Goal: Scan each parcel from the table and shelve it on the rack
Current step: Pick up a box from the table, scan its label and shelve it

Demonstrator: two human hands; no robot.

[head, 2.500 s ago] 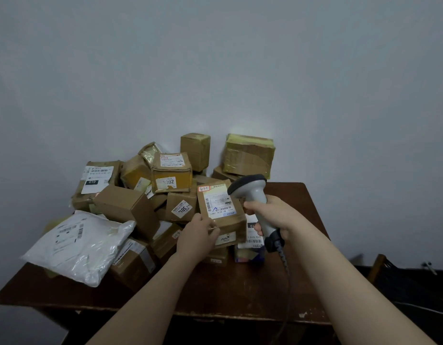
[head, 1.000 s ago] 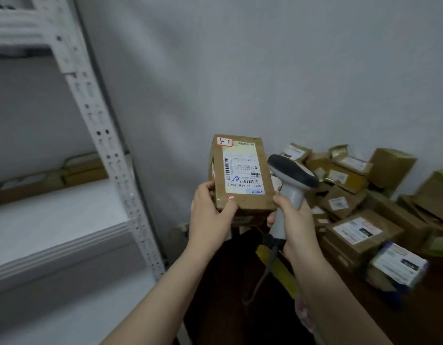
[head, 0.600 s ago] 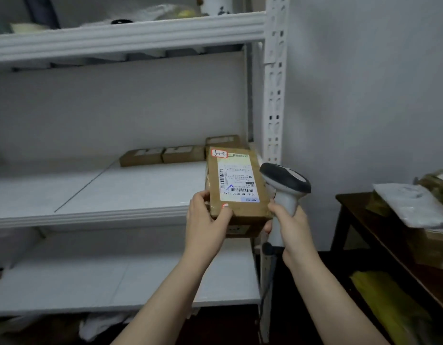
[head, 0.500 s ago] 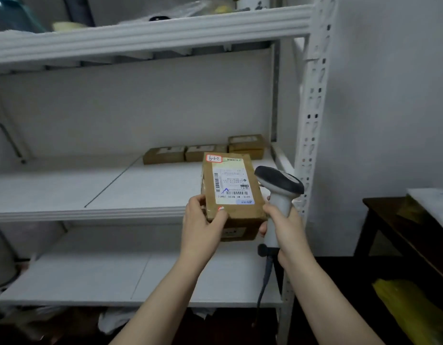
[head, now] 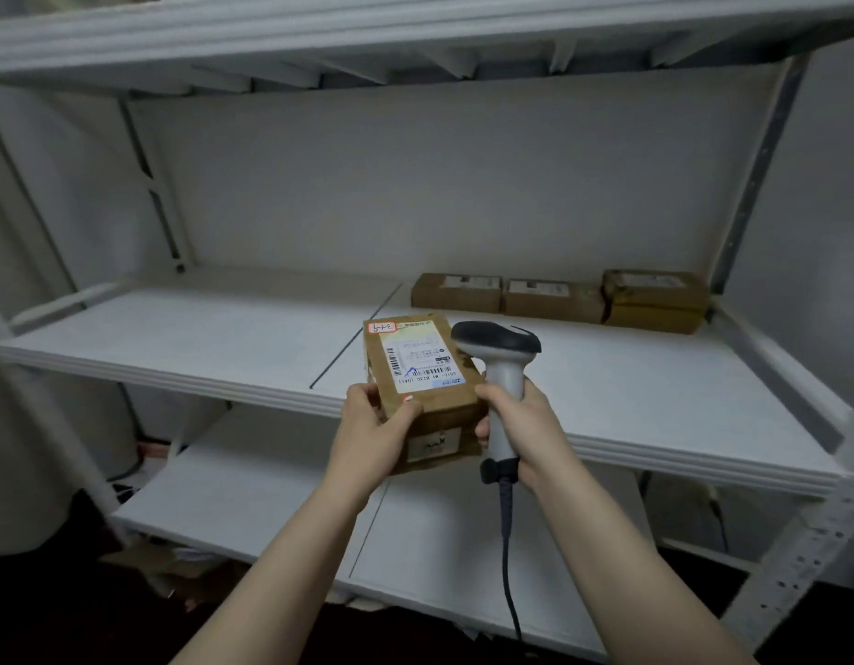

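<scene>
Parcel [head: 425, 376]: brown carton, label up, held in the air over the front edge of the middle shelf [head: 199, 338], not yet resting on it.
Long axis: running from the near end at the hands away toward the back of the middle shelf, turned slightly left.
Left hand [head: 372, 434]: grasping the parcel's near left corner, thumb on top, fingers underneath.
Right hand [head: 525, 424]: clenched round the handle of the scanner [head: 499, 357], just beside the parcel's right side; contact with the carton impossible to tell.
Scanner head: upright, level with the parcel's far right edge, above the front of the middle shelf.
Deciding relation: bare board straight ahead of the parcel; likely a forward push along the long axis, with the left hand doing the carrying.
Shelved parcels [head: 456, 292]: a row against the back right of the middle shelf, three across; rightmost possibly two stacked, hard to tell.
Counts: one parcel in hand, one scanner, one cable [head: 509, 544] hanging below the middle shelf.
Rack [head: 746, 204]: white, with a lower shelf [head: 252, 496] under the middle shelf and another board above.
</scene>
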